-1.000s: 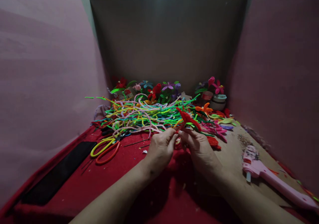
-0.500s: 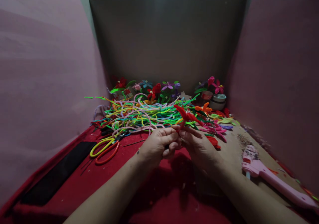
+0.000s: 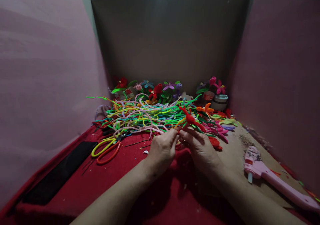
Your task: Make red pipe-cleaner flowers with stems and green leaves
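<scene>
Both hands meet in the middle, the left hand (image 3: 161, 151) and right hand (image 3: 202, 150) each pinching the lower end of a red flower (image 3: 190, 119) made of fuzzy stems between thumb and fingers. Its petals spread above the fingertips, at about one o'clock from the grip. Reckoned from the hands, a tangled heap of coloured fuzzy stems (image 3: 145, 114) lies from ten to twelve o'clock. A red bundle (image 3: 215, 143) sits just beside the right hand at three, with pink petals (image 3: 218, 130) near it and an orange flower (image 3: 206, 108) at two. Scissors (image 3: 117, 140) with yellow and orange-red handles lie at nine; a flat black piece (image 3: 61, 171) is farther off at eight, on the red-covered desk (image 3: 100, 193). At four o'clock, a pink glue gun (image 3: 265, 172) rests on a brown board (image 3: 233, 141). Farthest away, more flowers (image 3: 168, 86) stand from eleven to one, with a lidded jar (image 3: 220, 103) near one o'clock
</scene>
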Action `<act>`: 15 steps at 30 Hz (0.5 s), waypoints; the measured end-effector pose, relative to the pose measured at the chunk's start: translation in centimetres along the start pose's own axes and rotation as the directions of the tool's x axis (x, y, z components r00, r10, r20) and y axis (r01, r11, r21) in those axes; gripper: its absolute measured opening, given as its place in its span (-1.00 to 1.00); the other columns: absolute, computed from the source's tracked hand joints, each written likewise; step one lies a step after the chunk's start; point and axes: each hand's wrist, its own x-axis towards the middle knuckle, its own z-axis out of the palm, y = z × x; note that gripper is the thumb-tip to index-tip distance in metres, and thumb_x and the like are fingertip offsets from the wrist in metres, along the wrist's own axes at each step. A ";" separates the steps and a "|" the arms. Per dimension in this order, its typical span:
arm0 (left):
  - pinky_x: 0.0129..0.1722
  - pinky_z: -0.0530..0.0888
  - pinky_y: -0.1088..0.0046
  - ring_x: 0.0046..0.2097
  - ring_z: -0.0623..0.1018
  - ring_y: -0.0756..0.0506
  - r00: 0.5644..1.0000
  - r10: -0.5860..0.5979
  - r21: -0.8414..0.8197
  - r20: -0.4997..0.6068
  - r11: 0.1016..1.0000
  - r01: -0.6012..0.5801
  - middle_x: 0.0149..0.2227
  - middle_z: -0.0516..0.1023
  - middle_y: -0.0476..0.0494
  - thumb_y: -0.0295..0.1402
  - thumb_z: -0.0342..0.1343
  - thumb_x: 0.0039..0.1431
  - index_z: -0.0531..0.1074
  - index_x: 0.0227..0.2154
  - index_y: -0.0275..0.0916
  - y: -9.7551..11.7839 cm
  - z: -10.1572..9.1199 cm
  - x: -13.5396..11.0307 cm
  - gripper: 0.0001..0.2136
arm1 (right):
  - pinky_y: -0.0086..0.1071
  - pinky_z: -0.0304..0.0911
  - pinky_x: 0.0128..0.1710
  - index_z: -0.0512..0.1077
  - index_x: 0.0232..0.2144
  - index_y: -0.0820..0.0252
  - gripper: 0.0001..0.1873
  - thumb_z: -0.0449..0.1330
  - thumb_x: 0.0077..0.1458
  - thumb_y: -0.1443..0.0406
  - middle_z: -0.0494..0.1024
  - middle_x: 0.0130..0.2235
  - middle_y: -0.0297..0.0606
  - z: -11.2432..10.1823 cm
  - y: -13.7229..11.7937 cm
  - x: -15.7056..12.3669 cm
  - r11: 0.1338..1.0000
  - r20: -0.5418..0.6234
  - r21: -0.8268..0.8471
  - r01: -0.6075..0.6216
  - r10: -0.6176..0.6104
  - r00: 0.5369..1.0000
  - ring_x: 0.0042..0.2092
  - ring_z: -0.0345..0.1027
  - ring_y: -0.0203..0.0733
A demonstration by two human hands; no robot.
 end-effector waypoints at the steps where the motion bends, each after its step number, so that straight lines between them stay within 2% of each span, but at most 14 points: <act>1: -0.46 0.19 0.51 -0.50 0.29 0.05 0.999 -0.033 -0.047 0.011 0.998 0.033 -0.55 0.31 -0.01 -0.41 -0.10 0.16 0.35 -0.48 -0.28 0.1 -0.1 0.1 -0.83 | -0.34 0.17 -0.26 0.51 -0.35 0.14 -0.83 0.23 -0.04 0.23 0.50 -0.34 -0.30 0.1 -0.2 0.0 1.000 0.012 -0.018 -0.008 0.008 1.000 -0.30 0.29 -0.22; 3: -0.51 0.18 0.55 -0.54 0.25 0.08 0.989 -0.131 -0.224 0.062 0.964 0.142 -0.59 0.27 0.03 -0.39 -0.08 0.15 0.34 -0.51 -0.29 0.6 -0.5 0.3 -0.82 | -0.34 0.18 -0.30 0.52 -0.32 0.15 -0.80 0.23 -0.04 0.22 0.50 -0.35 -0.29 0.2 -0.5 0.0 0.999 0.030 -0.033 -0.035 0.036 0.999 -0.33 0.28 -0.23; 4: -0.55 0.16 0.56 -0.57 0.22 0.09 0.978 -0.179 -0.340 0.110 0.917 0.206 -0.61 0.25 0.05 -0.38 -0.08 0.14 0.34 -0.51 -0.29 1.0 -0.8 0.5 -0.82 | -0.34 0.18 -0.31 0.52 -0.30 0.15 -0.79 0.22 -0.03 0.22 0.51 -0.36 -0.29 0.3 -0.7 0.0 0.999 0.041 -0.025 -0.047 0.048 0.998 -0.33 0.27 -0.23; 7: -0.65 0.06 0.60 -0.66 0.09 0.15 0.918 -0.284 -0.614 0.277 0.683 0.396 -0.67 0.16 0.12 -0.33 -0.02 0.11 0.31 -0.55 -0.30 1.8 -1.4 0.9 -0.81 | -0.33 0.18 -0.28 0.52 -0.28 0.13 -0.78 0.21 -0.02 0.24 0.52 -0.36 -0.30 0.4 -0.8 0.1 0.998 0.077 0.042 -0.054 0.051 0.996 -0.31 0.29 -0.21; 10: -0.70 -0.03 0.62 -0.70 0.04 0.17 0.876 -0.297 -0.726 0.381 0.490 0.482 -0.71 0.15 0.14 -0.28 0.06 0.07 0.28 -0.57 -0.31 1.9 -1.5 1.0 -0.78 | -0.33 0.17 -0.26 0.53 -0.30 0.11 -0.81 0.21 -0.04 0.25 0.53 -0.38 -0.31 0.3 -0.6 0.3 0.996 0.080 0.075 -0.044 0.038 0.996 -0.32 0.30 -0.22; 13: -0.72 -0.07 0.64 -0.73 0.02 0.19 0.849 -0.260 -0.774 0.460 0.352 0.527 -0.73 0.17 0.14 -0.28 0.09 0.06 0.28 -0.56 -0.31 1.3 -1.5 1.0 -0.78 | -0.32 0.18 -0.26 0.53 -0.31 0.11 -0.82 0.21 -0.03 0.26 0.53 -0.40 -0.32 0.1 -0.6 0.3 0.994 0.105 0.098 -0.051 0.041 0.994 -0.35 0.30 -0.23; 15: -0.73 -0.08 0.65 -0.74 -0.01 0.20 0.817 -0.231 -0.775 0.529 0.261 0.576 -0.73 0.17 0.14 -0.30 0.08 0.08 0.31 -0.52 -0.32 0.9 -1.5 1.0 -0.81 | -0.32 0.19 -0.26 0.53 -0.31 0.10 -0.82 0.21 -0.03 0.26 0.52 -0.39 -0.31 0.1 -0.8 0.2 0.988 0.129 0.130 -0.084 0.067 0.989 -0.37 0.30 -0.24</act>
